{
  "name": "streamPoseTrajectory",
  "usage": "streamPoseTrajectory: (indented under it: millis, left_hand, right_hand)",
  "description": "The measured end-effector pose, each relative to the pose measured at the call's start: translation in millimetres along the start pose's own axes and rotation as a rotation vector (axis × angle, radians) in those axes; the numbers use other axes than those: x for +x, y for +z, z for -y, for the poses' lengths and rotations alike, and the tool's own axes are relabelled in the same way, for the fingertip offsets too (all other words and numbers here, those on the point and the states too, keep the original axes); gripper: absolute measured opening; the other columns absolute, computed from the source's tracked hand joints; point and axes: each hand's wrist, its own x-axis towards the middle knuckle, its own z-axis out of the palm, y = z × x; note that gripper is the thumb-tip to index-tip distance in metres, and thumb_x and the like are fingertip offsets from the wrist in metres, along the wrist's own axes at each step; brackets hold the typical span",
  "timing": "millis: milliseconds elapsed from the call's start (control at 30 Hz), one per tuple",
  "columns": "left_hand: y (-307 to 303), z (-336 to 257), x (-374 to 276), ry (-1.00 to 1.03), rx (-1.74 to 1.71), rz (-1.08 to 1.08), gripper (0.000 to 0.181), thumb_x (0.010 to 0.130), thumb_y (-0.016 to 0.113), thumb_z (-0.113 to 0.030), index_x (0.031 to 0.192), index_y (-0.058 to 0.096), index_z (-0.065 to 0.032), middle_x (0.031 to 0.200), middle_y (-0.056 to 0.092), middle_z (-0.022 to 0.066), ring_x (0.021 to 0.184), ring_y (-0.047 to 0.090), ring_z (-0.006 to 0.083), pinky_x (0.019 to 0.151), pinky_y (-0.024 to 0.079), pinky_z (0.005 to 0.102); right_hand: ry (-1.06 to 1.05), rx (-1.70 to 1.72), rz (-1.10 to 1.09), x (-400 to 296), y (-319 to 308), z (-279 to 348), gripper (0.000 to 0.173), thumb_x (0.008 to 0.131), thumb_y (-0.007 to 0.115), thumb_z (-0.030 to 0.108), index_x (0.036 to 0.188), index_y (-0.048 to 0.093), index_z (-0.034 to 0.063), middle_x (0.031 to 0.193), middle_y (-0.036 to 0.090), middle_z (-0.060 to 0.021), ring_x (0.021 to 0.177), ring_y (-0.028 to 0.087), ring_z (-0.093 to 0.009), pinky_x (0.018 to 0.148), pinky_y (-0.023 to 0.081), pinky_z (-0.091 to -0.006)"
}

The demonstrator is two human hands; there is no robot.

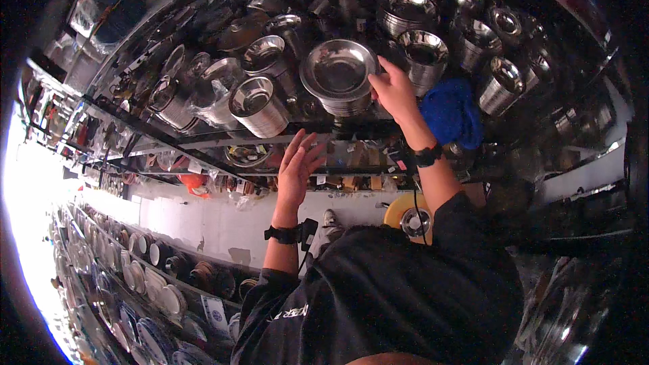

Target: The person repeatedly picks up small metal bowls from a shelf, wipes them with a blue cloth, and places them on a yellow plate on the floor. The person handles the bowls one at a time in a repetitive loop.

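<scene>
My right hand (394, 90) grips the right rim of a wide-rimmed stainless steel bowl (338, 68), thumb on top and fingers below. Under it shows a stack of similar steel bowls (346, 107); whether the top bowl is lifted off them I cannot tell. My left hand (299, 165) holds nothing, its fingers apart, just in front of the shelf edge. Nearest to it stands a tilted stack of deep steel bowls (261, 115). A crumpled blue cloth (451, 114) lies beside my right wrist.
More stacked steel bowls (425, 58) crowd the dark shelf. Lower shelves hold bagged goods, among them an orange-red item (195, 184). A yellow stool (400, 210) with a steel bowl (415, 223) on it stands by my right side. Behind me, racks hold many plates (171, 299).
</scene>
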Motion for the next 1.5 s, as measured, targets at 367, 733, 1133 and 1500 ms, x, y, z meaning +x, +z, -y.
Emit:
streamPoseTrajectory:
  millis: [367,733,1133,1500]
  left_hand:
    - [6.8,33.5,28.2,-0.108,0.126,0.067,0.051,0.094,0.045,-0.021,0.139,0.027,-0.0036,0.137,0.040,0.0169,0.120,0.047,0.0323,0.097,0.041,0.0434]
    - [30.0,33.6,95.8,0.081,0.422,0.059,0.046,0.096,0.039,-0.040,0.112,0.053,0.0008,0.111,0.059,0.0171,0.105,0.057,0.0285,0.091,0.045,0.0407]
    - [-6.2,48.6,123.3,0.432,1.289,-0.202,0.042,0.096,0.040,-0.037,0.088,0.055,0.0015,0.088,0.061,0.0125,0.083,0.060,0.0256,0.084,0.048,0.0417]
    - [-30.4,36.2,129.6,0.810,2.381,-0.100,0.030,0.095,0.040,-0.016,0.118,0.044,0.0021,0.107,0.056,0.0197,0.096,0.058,0.0274,0.096,0.040,0.0447]
  right_hand:
    - [-0.059,-0.098,0.128,-47.7,-68.2,-44.9,0.037,0.090,0.059,0.024,0.118,0.057,0.0013,0.059,0.056,0.0003,0.051,0.047,-0.006,0.048,0.038,-0.0221]
    - [0.997,0.093,-0.246,-378.4,-190.2,-328.0,0.026,0.086,0.058,0.026,0.077,0.060,0.0018,0.061,0.060,-0.0078,0.043,0.051,-0.011,0.037,0.035,-0.0258]
    - [1.173,-0.286,-0.514,-474.2,-130.5,-501.7,0.034,0.080,0.067,0.033,0.072,0.058,0.0015,0.056,0.057,-0.0131,0.045,0.057,-0.022,0.043,0.044,-0.0355]
    - [0.852,-1.240,-0.416,-543.6,-108.8,-624.0,0.008,0.070,0.065,0.023,0.072,0.066,0.0159,0.052,0.058,-0.0084,0.050,0.059,-0.028,0.049,0.048,-0.0384]
